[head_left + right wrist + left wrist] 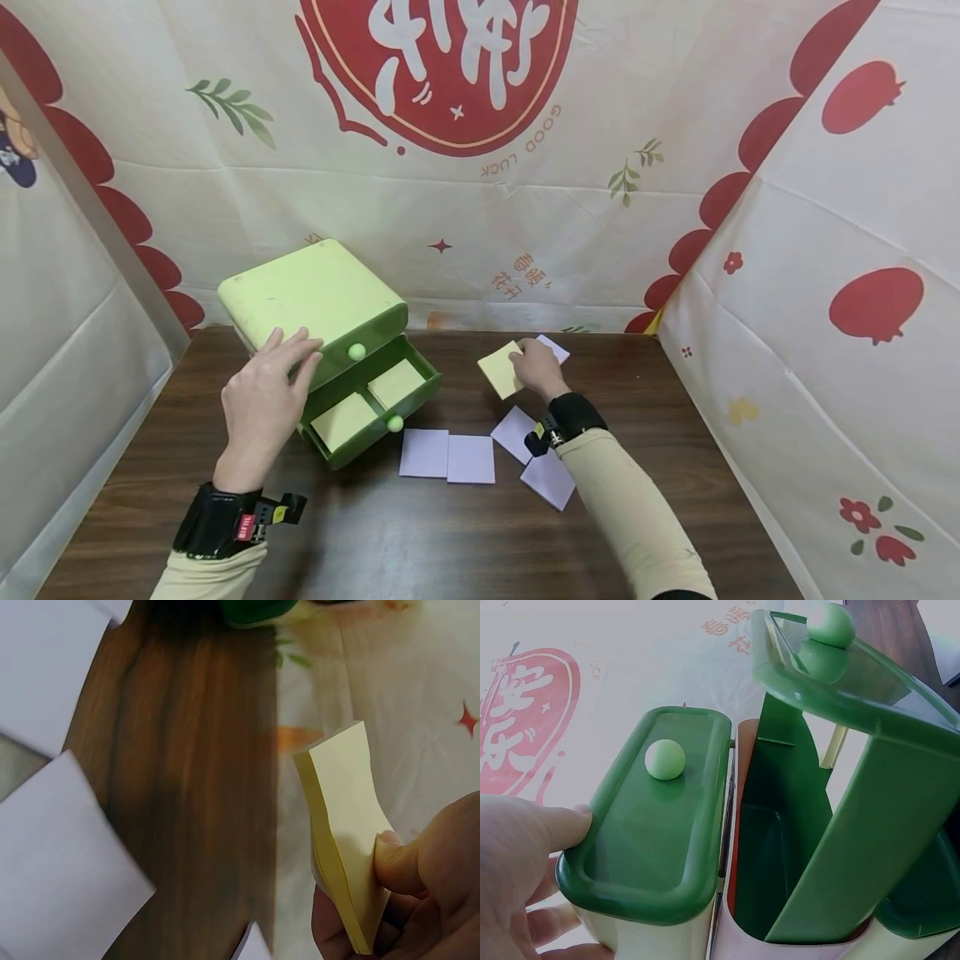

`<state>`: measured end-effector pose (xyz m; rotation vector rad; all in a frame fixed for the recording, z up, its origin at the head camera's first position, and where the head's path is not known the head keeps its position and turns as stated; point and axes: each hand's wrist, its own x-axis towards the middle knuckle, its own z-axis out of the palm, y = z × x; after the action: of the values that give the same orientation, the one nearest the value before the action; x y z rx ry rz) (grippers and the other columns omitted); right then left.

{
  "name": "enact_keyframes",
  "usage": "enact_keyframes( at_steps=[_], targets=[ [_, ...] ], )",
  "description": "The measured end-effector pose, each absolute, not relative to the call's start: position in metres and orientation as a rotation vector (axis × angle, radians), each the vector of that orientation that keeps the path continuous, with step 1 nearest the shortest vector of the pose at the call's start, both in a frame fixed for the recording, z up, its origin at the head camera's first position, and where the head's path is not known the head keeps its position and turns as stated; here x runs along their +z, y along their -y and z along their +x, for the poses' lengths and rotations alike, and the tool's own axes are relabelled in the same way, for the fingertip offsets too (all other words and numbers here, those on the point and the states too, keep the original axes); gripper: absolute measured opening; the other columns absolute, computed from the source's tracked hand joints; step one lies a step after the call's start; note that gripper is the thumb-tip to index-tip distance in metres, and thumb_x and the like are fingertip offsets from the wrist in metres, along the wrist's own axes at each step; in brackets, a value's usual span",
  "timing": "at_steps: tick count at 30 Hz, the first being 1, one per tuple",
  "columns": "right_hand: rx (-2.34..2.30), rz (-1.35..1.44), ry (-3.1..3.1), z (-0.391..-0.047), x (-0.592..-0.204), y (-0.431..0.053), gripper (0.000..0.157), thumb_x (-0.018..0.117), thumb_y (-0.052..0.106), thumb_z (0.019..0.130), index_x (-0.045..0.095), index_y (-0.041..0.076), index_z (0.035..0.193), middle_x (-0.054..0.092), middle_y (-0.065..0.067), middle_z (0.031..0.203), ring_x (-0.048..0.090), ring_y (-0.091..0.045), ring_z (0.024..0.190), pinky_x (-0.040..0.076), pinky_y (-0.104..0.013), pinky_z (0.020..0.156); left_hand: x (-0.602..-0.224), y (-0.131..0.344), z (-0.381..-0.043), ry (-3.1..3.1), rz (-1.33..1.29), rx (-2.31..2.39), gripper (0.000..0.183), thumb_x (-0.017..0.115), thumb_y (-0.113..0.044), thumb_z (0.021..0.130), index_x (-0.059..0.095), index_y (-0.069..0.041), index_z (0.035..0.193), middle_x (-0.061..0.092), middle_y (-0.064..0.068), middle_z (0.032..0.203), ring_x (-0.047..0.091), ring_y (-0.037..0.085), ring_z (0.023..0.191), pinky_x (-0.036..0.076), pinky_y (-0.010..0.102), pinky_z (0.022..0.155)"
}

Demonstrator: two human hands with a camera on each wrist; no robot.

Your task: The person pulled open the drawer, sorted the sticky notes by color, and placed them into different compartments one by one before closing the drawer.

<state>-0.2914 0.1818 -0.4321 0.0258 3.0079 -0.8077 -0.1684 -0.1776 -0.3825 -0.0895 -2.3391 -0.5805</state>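
A pale yellow notepad [498, 372] is pinched in the right hand [542, 367], thumb on 1 face and fingers behind, above the far part of the desk [360, 533]. The right arm reaches forward, partly hiding some of the 5 lilac pads [471, 460]. Farther left, a pulled-out drawer [363, 446] contains 2 yellow pads [343, 421]. The left hand [262, 400], fingers extended, touches the green cabinet [307, 287], thumb against the upper drawer's rim [580, 825].
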Motion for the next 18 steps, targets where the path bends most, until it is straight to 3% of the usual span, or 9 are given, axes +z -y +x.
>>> enact_keyframes(
  at_steps=[8, 18],
  targets=[
    [-0.883, -0.134, -3.022, -0.295, -0.413, -0.155, 0.02, 0.054, 0.016, 0.096, 0.068, 0.003, 0.096, 0.066, -0.012, 0.083, 0.06, -0.024, 0.073, 0.044, -0.033, 0.066, -0.384, 0.178, -0.169, 2.34, -0.091, -0.584, 0.022, 0.072, -0.024, 0.089, 0.075, -0.017, 0.109, 0.071, 0.006, 0.119, 0.062, 0.034, 0.12, 0.021, 0.027, 0.038],
    [-0.858, -0.352, -3.024, -0.292, -0.382, -0.118, 0.026, 0.052, 0.016, 0.1, 0.066, 0.001, 0.116, 0.067, -0.014, 0.092, 0.058, -0.023, 0.075, 0.044, -0.032, 0.07, -0.383, 0.178, -0.169, 2.341, -0.091, -0.584, 0.022, 0.072, -0.023, 0.089, 0.075, -0.017, 0.109, 0.071, 0.007, 0.119, 0.062, 0.034, 0.12, 0.022, 0.027, 0.039]
  ],
)
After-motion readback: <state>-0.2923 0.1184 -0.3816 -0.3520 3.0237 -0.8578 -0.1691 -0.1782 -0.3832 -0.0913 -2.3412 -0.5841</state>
